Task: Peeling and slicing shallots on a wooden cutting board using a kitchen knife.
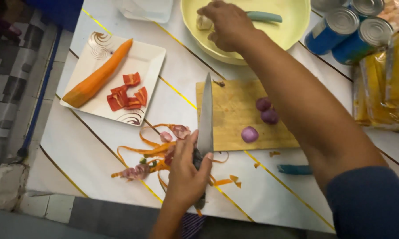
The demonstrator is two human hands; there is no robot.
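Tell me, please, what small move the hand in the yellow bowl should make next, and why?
Probably lift the pale garlic piece out of the yellow bowl and bring it to the cutting board. The right hand is closed around it there, while the left hand holds the knife with its blade over the board beside three peeled shallots.

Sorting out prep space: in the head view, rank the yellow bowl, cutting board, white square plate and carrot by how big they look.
1. Yellow bowl, partly cut off
2. Cutting board and white square plate, too alike to rank
3. Carrot
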